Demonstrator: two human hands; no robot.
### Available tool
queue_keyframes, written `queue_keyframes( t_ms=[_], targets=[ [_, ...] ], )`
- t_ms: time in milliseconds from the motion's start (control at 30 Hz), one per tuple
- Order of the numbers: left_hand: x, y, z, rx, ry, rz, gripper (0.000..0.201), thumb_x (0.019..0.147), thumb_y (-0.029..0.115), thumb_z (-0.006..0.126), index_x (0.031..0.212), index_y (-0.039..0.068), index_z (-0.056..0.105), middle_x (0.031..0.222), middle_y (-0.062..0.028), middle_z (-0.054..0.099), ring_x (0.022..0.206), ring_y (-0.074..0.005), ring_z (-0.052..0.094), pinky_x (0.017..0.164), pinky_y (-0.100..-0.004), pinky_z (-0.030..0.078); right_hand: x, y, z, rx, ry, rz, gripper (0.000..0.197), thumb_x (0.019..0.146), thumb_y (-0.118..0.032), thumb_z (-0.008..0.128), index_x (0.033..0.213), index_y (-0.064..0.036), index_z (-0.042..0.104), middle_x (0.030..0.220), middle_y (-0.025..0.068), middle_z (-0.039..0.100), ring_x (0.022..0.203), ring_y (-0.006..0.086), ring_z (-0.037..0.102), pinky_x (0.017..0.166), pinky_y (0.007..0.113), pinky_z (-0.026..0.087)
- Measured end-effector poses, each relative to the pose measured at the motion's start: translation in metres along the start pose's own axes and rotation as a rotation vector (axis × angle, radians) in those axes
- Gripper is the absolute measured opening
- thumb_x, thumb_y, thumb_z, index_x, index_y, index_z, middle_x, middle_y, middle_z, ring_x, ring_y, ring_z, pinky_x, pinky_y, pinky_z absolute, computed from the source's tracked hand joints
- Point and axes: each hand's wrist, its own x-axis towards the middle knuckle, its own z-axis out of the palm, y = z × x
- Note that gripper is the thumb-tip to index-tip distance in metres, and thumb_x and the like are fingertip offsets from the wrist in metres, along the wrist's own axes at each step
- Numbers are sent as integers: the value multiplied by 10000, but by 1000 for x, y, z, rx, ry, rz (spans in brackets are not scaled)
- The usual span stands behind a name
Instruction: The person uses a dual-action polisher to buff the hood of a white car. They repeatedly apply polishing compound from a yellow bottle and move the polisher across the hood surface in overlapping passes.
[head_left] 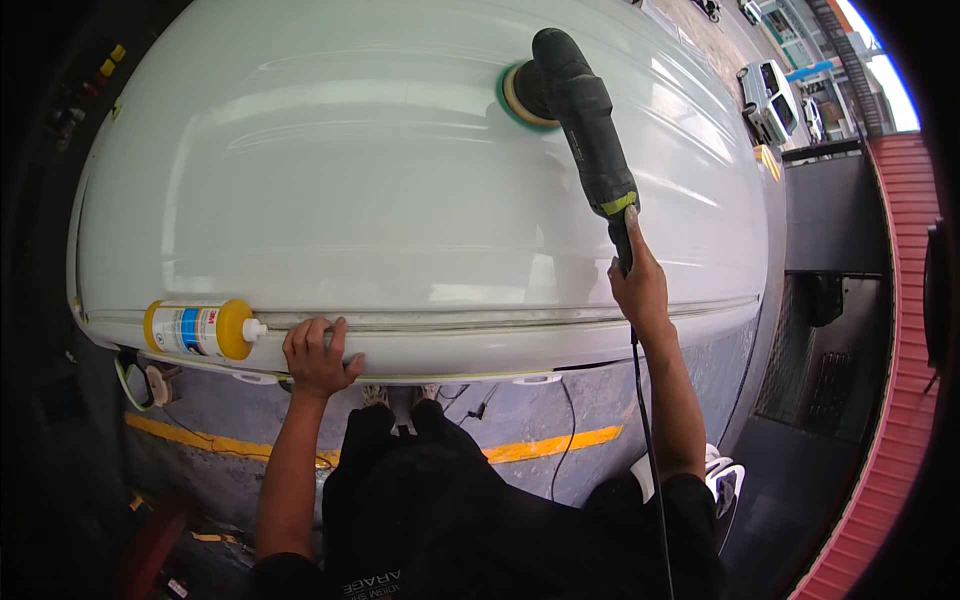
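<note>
From where I stand, the right hand (pixel 640 285) is wrapped round the rear handle of a long black polisher with a lime-green band (pixel 592 135), upper right of centre. Its round teal-and-cream pad (pixel 522 98) appears to rest against the glossy white curved vehicle roof (pixel 350 190); I can't tell if it spins. The left hand (pixel 320 357), lower left of centre, grasps nothing, fingers loosely bent over the roof's near edge, just beside a yellow-and-white plastic bottle (pixel 200 328) lying there. Buffing looks to be the step in hand; moving on calls for a flat pad and the thin black cord (pixel 645 430) kept clear.
</note>
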Motion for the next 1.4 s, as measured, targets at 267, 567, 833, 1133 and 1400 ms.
queue_keyframes(
  t_ms=[267, 567, 833, 1133, 1400],
  targets=[
    [8, 4, -5, -36, 25, -20, 559, 926, 551, 632, 1305, 142, 659, 1243, -99, 573, 1171, -310, 578, 1026, -522, 444, 52, -24, 4, 25, -152, -146, 876, 904, 33, 680, 1679, -171, 324, 1280, 268, 700, 1048, 447, 741, 865, 501, 616],
    [6, 4, -1, -29, 64, -57, 551, 935, 617, 625, 1284, 194, 676, 1220, -53, 607, 1159, -253, 602, 1053, -459, 459, 159, -177, 64, 17, -221, -488, 999, 862, 34, 661, 1701, -304, 237, 1010, 184, 684, 833, 391, 724, 725, 495, 596],
    [5, 3, -2, -53, 113, -74, 515, 975, 613, 576, 1261, 197, 677, 1226, -41, 623, 1158, -219, 613, 1079, -434, 448, 206, -294, 92, -50, -371, -563, 932, 892, 8, 706, 1681, -281, 304, 1295, 231, 711, 1041, 397, 759, 908, 473, 617],
    [3, 0, -5, -67, 101, -64, 520, 1002, 600, 544, 1264, 171, 678, 1226, -62, 632, 1162, -232, 623, 1080, -438, 452, 138, -302, 67, -129, -430, -461, 955, 892, -7, 715, 1689, -313, 284, 1204, 212, 718, 1020, 418, 742, 886, 499, 605],
    [3, 0, -1, -97, 130, -62, 547, 965, 589, 604, 1267, 140, 683, 1225, -79, 642, 1176, -253, 630, 1066, -455, 473, 40, -207, 12, -19, -243, -186, 966, 900, -20, 684, 1709, -266, 217, 1034, 250, 737, 896, 457, 745, 771, 529, 588]
  ],
)
